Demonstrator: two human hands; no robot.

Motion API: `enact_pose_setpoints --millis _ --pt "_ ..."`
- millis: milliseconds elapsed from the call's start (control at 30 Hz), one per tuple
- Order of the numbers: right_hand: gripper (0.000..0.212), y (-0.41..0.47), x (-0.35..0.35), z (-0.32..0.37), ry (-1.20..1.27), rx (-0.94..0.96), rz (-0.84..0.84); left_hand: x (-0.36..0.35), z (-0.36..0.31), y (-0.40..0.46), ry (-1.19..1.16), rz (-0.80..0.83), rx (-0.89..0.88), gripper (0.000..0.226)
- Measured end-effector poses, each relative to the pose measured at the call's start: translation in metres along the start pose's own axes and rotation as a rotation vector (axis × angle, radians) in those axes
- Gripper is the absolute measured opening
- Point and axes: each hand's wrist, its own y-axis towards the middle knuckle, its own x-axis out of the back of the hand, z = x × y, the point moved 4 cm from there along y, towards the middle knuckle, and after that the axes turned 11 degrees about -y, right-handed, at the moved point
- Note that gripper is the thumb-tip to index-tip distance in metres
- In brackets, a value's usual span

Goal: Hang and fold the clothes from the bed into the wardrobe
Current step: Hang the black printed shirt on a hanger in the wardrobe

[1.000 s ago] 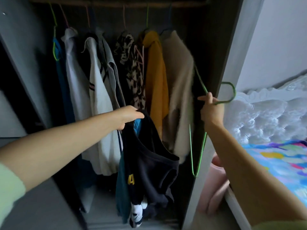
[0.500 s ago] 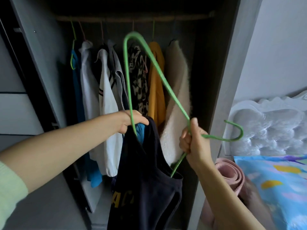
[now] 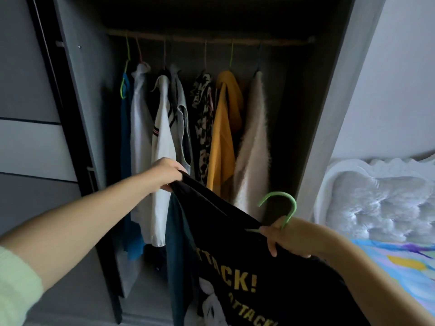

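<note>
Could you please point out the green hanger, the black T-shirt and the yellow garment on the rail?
green hanger [image 3: 291, 203]: head view, hook curve.
black T-shirt [image 3: 235, 236]: head view, upper chest fabric.
yellow garment [image 3: 221, 147]: head view, front panel.

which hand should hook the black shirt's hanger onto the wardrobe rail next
Probably the right hand: it grips the green hanger at its neck, hook free and upward. The left hand only pinches the black shirt.

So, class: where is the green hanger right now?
The green hanger is low right of centre, its hook poking up from the right hand, at the black T-shirt, in front of the open wardrobe.
</note>
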Motion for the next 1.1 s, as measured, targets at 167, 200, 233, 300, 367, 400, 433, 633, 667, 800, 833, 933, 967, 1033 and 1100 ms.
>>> enact_pose_setpoints --millis 167,200,233,300,367,400,433,633,667,800,833,933,967,1033,1100 --pt "0.037 -0.008 0.039 0.016 0.31 0.03 -0.206 -0.054 -0.029 -0.035 0.509 0.144 -0.276 0.024" --pt "0.034 -0.006 0.032 0.021 0.282 0.015 -0.161 -0.066 -0.03 -0.04 0.517 0.197 -0.282 0.022" --pt "0.031 -0.005 0.023 0.024 0.269 -0.003 -0.096 -0.074 -0.031 -0.043 0.498 0.259 -0.262 0.022" --pt "0.025 -0.01 0.021 0.025 0.348 -0.001 -0.019 -0.079 -0.032 -0.051 0.433 0.39 -0.188 0.023" --pt "0.017 -0.026 0.042 0.018 0.498 0.031 -0.056 -0.072 -0.038 -0.055 0.462 0.437 -0.27 0.029" --pt "0.016 -0.034 0.055 0.015 0.54 0.053 -0.084 -0.069 -0.042 -0.057 0.493 0.437 -0.377 0.036" --pt "0.017 -0.042 0.064 0.014 0.543 0.067 -0.098 -0.07 -0.044 -0.061 0.471 0.46 -0.478 0.04" --pt "0.023 -0.069 0.082 0.002 0.434 0.175 -0.289 -0.104 -0.047 -0.078 0.081 0.256 -0.781 0.043" --pt "0.023 -0.078 0.08 -0.008 0.351 0.191 -0.33 -0.1 -0.045 -0.075 0.057 0.184 -0.799 0.045" --pt "0.023 -0.114 0.062 -0.038 -0.1 0.2 -0.464 -0.096 -0.036 -0.066 0.033 0.086 -0.796 0.041" --pt "0.024 -0.122 0.056 -0.04 -0.05 0.204 -0.436 -0.102 -0.036 -0.065 0.035 0.105 -0.805 0.041" --pt "0.023 -0.142 0.049 -0.041 0.142 0.227 -0.367 -0.127 -0.046 -0.064 -0.042 0.185 -0.794 0.05" --pt "0.023 -0.147 0.051 -0.04 0.186 0.224 -0.396 -0.137 -0.05 -0.06 -0.083 0.214 -0.777 0.05" --pt "0.025 -0.152 0.059 -0.038 0.251 0.21 -0.485 -0.156 -0.059 -0.052 -0.133 0.26 -0.71 0.04" --pt "0.027 -0.153 0.069 -0.039 0.34 0.135 -0.536 -0.174 -0.073 -0.045 -0.17 0.292 -0.638 0.029"
